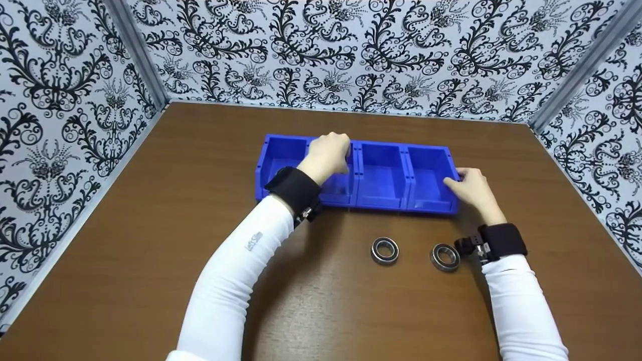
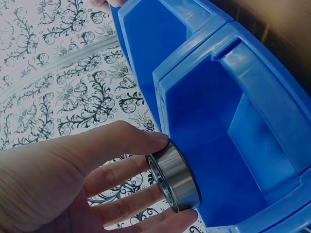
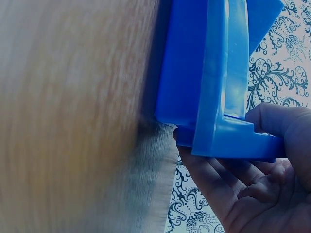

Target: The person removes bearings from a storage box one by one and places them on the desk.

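My left hand (image 1: 328,153) is over the second compartment from the left of a blue plastic bin row (image 1: 381,202). In the left wrist view its thumb and fingertips pinch a steel ball bearing (image 2: 181,180) by the rim, at the mouth of a compartment. The head view hides that bearing behind the hand. My right hand (image 1: 474,191) grips the bin row's right end wall, thumb on the inner side and fingers outside. Two more bearings lie flat on the table in front of the bin row: one nearer the middle (image 1: 384,261), one by the right wrist (image 1: 446,267).
The brown wooden table (image 1: 150,240) runs back to a patterned wall (image 1: 321,55). More patterned panels stand at the left and right. The compartments at the right are bare inside. Black camera bands (image 1: 296,190) wrap both wrists.
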`<state>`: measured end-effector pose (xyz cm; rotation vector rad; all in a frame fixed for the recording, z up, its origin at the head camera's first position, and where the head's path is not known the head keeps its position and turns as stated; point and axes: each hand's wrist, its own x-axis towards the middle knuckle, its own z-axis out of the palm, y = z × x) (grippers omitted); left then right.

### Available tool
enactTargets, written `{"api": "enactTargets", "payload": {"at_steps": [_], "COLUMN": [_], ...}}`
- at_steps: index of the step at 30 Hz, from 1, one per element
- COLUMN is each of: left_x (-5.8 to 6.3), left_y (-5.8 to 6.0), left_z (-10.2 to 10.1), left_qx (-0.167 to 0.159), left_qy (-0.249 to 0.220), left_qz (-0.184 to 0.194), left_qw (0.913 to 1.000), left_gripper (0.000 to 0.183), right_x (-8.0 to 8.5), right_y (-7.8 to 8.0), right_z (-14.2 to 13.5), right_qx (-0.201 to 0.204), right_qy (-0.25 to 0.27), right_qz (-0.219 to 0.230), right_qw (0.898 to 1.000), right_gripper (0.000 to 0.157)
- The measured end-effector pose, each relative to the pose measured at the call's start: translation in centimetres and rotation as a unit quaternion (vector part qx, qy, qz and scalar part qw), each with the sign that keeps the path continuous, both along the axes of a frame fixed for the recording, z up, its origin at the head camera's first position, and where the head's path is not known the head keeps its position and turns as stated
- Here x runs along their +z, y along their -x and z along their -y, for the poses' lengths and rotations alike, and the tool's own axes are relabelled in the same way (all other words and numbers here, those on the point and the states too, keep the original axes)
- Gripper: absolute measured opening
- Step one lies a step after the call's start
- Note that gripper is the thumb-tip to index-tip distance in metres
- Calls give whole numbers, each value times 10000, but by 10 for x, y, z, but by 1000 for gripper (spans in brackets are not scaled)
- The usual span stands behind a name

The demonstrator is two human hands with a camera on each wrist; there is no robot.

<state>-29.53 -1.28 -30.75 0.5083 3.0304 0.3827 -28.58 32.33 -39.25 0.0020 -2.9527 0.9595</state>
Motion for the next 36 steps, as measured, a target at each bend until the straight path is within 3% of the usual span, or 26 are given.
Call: {"api": "enactTargets", "payload": {"at_steps": [24,36], "left_x": [0,8], "left_y": [-8,-16], "left_z": [8,8], "left_qx": [-84,-156], "left_qy": [-41,-60], "left_qz": [-106,-5], "left_qw": [9999,9999], "left_gripper": [27,29], "right_x": [-2,-1], "right_y": [0,0], "right_z": [1,1], "right_qx": [-63,-40], "right_qy": [99,60], "right_qz": [95,43], "right_qw": [9999,10000], "right_gripper": [49,49]}}
